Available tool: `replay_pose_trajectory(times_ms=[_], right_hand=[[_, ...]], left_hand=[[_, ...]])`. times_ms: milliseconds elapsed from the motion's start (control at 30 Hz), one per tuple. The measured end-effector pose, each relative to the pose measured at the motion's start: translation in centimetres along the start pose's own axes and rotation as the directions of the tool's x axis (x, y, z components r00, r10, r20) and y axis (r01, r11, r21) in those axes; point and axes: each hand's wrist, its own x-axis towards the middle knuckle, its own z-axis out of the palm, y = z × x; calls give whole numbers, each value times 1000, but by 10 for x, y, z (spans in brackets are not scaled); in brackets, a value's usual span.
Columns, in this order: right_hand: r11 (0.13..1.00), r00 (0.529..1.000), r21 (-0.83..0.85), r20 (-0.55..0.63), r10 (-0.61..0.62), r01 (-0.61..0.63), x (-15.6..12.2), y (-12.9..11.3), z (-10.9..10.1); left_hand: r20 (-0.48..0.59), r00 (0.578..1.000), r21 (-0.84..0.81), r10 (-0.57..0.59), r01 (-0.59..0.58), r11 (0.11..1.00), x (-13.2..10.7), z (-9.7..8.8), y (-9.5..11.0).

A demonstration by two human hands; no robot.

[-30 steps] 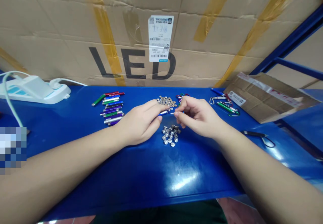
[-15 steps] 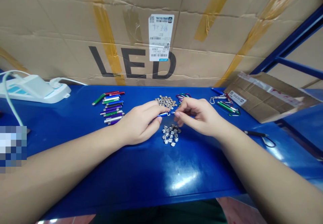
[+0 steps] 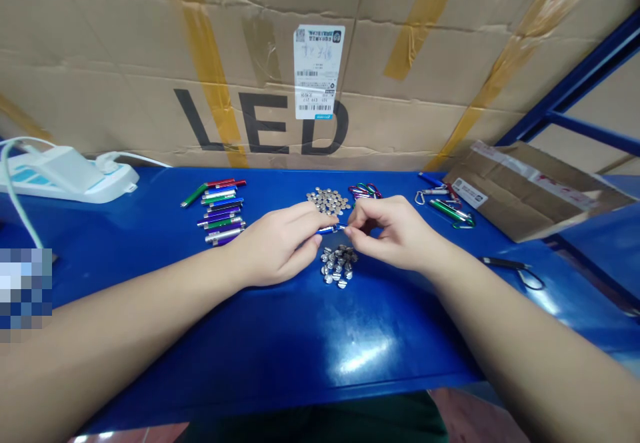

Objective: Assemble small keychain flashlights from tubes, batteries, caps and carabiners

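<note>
Together, both hands (image 3: 273, 243) pinch blue flashlight (image 3: 327, 230)

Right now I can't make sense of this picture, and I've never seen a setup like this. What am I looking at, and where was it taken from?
There's no machine here: these are a person's own two arms. The picture comes from a single camera worn on their head, looking forward and down, so it shows roughly what they see. They're sitting at a blue bench in front of a large cardboard box. On the bench are a row of small coloured torches, a pile of round metal discs, a pile of small metal caps and some colourful clips. The left hand holds a small blue torch, and the right hand pinches at its tip.
</note>
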Motion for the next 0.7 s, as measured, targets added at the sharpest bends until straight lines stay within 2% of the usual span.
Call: replay_pose_trajectory(times_ms=[167,267,400,600,700], right_hand=[[992,996,-93,-15,-91,90,3,-3,1],[982,994,-153,46,-102,108,3,-6,0],[968,991,-230,111,-80,104,3,-12,2],[886,991,-459,136,3,60,2,-22,9],[866,989,-499,135,52,23,3,-28,11]], left_hand=[[5,1000,25,28,-29,999,0,2,0],[34,999,39,42,-43,998,0,3,0],[50,997,60,55,-58,997,1,3,4],[80,996,137,38,-49,989,1,5,13],[71,998,108,4,-11,994,1,4,14]])
